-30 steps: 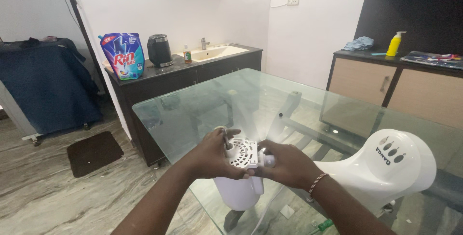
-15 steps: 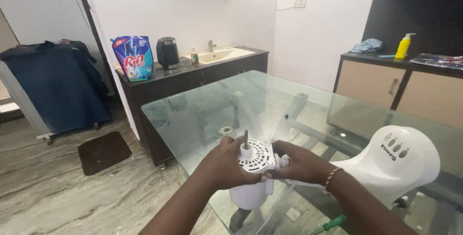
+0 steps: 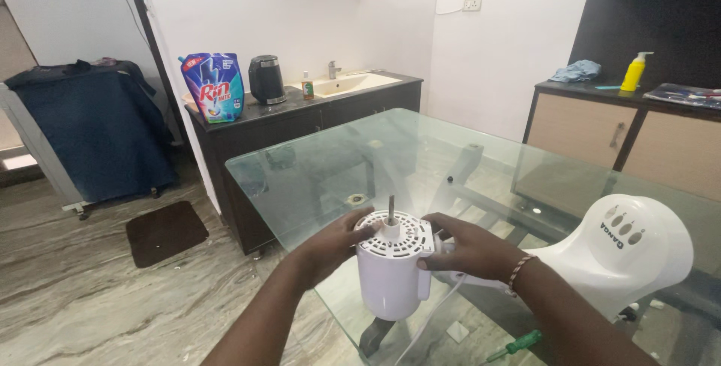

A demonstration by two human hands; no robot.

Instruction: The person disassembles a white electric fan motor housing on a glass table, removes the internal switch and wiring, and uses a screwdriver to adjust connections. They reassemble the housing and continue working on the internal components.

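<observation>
Both my hands hold a white fan motor housing (image 3: pixel 390 279) upright over the near edge of a glass table (image 3: pixel 390 148). Its vented round top faces up, and a thin metal shaft (image 3: pixel 390 209) sticks out of the middle. My left hand (image 3: pixel 330 244) grips the left side of the housing near its top. My right hand (image 3: pixel 469 246), with a beaded bracelet on the wrist, grips the right side. To the right lies the fan's white base (image 3: pixel 623 249) with several buttons, joined to the housing behind my right hand.
A green-handled screwdriver (image 3: pixel 518 345) lies near my right forearm. A dark counter (image 3: pixel 300 110) behind the table carries a detergent pouch (image 3: pixel 214 86), a black kettle (image 3: pixel 266 79) and a sink. A yellow pump bottle (image 3: pixel 635 71) stands on the right cabinet. A dark mat (image 3: pixel 165 231) lies on the floor.
The motor housing has turned from lying tilted toward me to standing upright with its shaft pointing up. Both hands shifted with it and still grip its sides.
</observation>
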